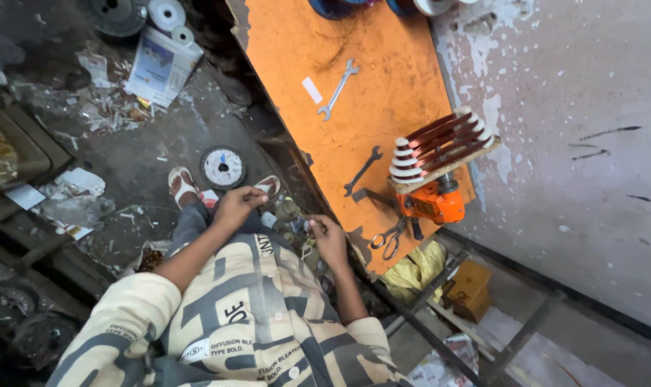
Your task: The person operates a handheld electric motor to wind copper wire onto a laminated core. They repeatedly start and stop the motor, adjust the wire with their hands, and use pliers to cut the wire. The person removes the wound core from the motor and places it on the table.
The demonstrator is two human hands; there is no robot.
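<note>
There is a single view, from a camera worn on the person's head, looking steeply down along the person's own chest and patterned shirt [247, 322], which fills the bottom of the frame close to the lens. The picture is rolled, so the orange desk [383, 107] runs slantwise from the top toward the lower right instead of lying level. The left hand [236, 204] and right hand [329, 236] sit near the middle, at arm's reach. Farther down and to the left lies the littered floor [139, 150] with the sandalled feet; the pale wall [583, 143] fills the right side.
</note>
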